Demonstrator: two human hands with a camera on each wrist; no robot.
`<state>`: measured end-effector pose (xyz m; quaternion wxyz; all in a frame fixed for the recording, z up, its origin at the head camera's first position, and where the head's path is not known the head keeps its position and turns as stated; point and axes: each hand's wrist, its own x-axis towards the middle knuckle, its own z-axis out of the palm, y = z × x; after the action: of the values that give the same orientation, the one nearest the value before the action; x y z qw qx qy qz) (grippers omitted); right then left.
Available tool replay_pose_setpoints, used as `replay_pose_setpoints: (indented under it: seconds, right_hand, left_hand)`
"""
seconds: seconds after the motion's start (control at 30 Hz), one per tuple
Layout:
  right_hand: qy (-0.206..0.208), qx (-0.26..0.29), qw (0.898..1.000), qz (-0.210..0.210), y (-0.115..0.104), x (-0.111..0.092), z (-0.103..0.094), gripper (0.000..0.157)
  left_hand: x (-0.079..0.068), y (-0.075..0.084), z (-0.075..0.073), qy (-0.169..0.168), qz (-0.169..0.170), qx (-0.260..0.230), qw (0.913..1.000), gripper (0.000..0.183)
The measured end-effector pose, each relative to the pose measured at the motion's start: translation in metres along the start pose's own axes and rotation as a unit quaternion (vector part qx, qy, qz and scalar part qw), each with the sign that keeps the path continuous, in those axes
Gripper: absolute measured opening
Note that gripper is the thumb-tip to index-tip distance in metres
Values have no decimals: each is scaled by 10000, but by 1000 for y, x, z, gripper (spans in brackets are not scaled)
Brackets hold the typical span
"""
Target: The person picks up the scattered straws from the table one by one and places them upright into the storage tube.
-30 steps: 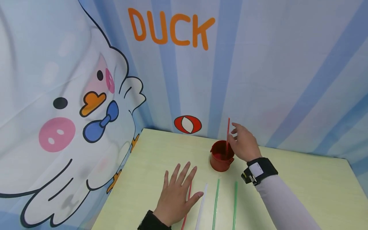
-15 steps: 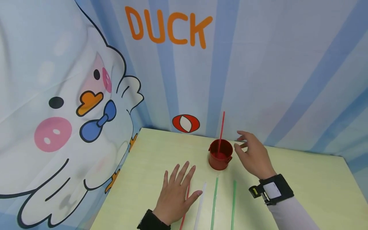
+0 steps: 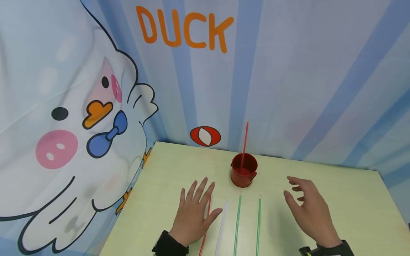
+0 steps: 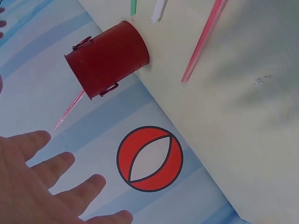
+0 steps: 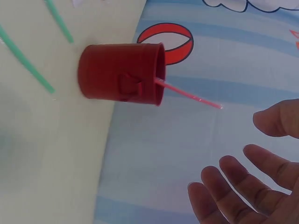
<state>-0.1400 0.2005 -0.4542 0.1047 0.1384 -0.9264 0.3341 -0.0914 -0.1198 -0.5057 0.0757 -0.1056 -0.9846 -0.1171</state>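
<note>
A small red bucket (image 3: 242, 177) stands upright on the pale table, and a red straw (image 3: 245, 142) leans in it with its top above the rim. My left hand (image 3: 193, 217) is spread flat over a second red straw (image 3: 205, 238), partly covering it; contact cannot be told. To the right of that lie a white straw (image 3: 222, 227) and two green straws, a nearer one (image 3: 237, 225) and a right one (image 3: 258, 227). My right hand (image 3: 312, 213) hovers to the right of them, fingers loosely bent around nothing. In the right wrist view its fingers (image 5: 233, 186) hold nothing.
Behind the pale table (image 3: 185, 160) hangs a blue striped cloth (image 3: 282, 89) with the word DUCK and a printed ball (image 3: 205, 136). A printed white duck (image 3: 80, 142) covers the cloth on the left.
My right hand has let go of the red straw in the bucket and drawn back to the right and nearer. The straw now leans by itself. The left hand stays put.
</note>
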Motion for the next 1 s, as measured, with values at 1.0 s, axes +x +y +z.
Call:
replay_pose_setpoints:
  seconds: [1.0]
  right_hand:
    - [-122,60,9966,818,36,-54,27,35]
  left_hand:
    - [-3,-8,29,-326,-462,62,9984,86]
